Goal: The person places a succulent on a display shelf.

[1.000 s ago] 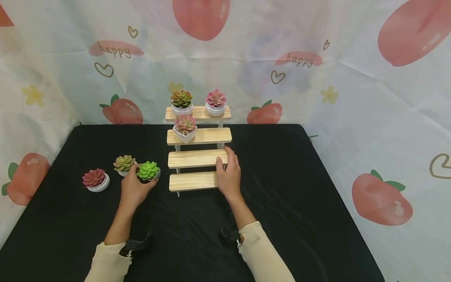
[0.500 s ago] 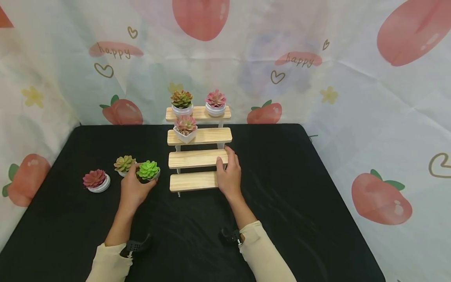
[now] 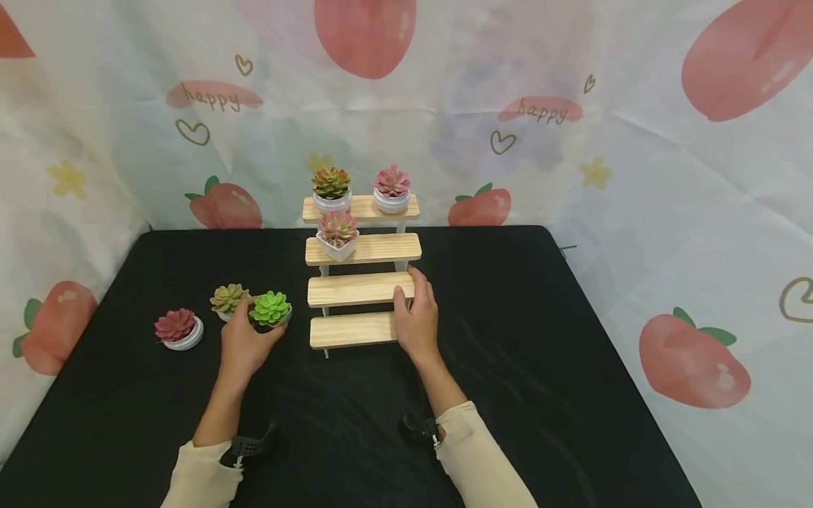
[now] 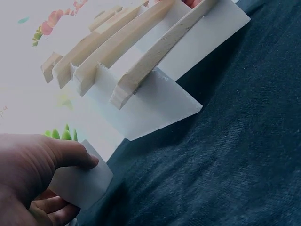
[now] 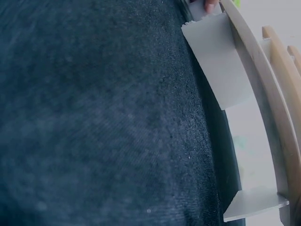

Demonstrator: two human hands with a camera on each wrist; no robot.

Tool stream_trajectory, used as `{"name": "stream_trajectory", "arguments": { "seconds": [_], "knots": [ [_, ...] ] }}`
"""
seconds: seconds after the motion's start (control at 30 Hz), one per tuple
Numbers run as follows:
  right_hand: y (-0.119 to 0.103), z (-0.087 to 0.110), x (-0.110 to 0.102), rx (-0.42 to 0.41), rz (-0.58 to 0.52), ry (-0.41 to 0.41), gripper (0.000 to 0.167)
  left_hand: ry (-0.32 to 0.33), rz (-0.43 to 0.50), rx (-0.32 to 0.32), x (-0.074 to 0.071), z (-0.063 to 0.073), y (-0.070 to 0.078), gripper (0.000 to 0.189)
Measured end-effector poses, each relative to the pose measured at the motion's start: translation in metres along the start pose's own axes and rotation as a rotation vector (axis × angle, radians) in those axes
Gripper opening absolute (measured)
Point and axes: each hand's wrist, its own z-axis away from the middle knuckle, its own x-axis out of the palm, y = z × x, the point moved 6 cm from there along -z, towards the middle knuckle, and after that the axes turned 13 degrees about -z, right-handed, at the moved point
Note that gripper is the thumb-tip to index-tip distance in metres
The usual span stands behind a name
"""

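Observation:
My left hand [image 3: 243, 344] grips a bright green succulent [image 3: 269, 307] by its white pot [image 4: 84, 181], just left of a stepped wooden plant stand [image 3: 352, 329]. The left wrist view has thumb and fingers on opposite sides of this pot. At the stand's right end, my right hand [image 3: 417, 323] holds the lower tiers, its thumb near the end of the second plank from the bottom. The right wrist view shows the stand's underside [image 5: 218, 61] but not the right hand itself. Beside the left fingers sits a yellow-green succulent [image 3: 229, 298], its pot partly hidden.
A red succulent [image 3: 176, 325] in a white pot lies farther left on the black tablecloth [image 3: 521, 395]. Up on the stand are a red-green succulent [image 3: 331, 183] and a pink succulent [image 3: 392, 181] on top, with another pink succulent [image 3: 338, 229] one tier below. A printed curtain [image 3: 406, 120] hangs behind.
Almost nothing moves. The whole head view shifts slightly right and down, while both hands keep their holds on the green succulent's pot and the stand.

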Motion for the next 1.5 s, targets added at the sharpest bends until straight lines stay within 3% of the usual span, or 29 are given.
{"name": "stream_trajectory", "arguments": {
  "seconds": [0.23, 0.83, 1.2, 1.5],
  "knots": [
    [-0.003, -0.001, -0.003, -0.013, 0.003, -0.006, 0.048, 0.02, 0.019, 0.021, 0.004, 0.004, 0.005, 0.067],
    [-0.002, 0.003, -0.002, -0.004, -0.024, -0.009, 0.049, 0.049, 0.043, 0.014, -0.008, 0.004, 0.013, 0.069],
    [0.0, 0.003, -0.002, -0.002, -0.006, 0.002, 0.049, 0.145, 0.117, 0.101, -0.023, 0.011, 0.034, 0.065],
    [-0.003, 0.003, -0.001, -0.021, -0.007, -0.007, 0.048, 0.139, 0.171, 0.136, -0.028, 0.019, 0.053, 0.066]
  ]
}}
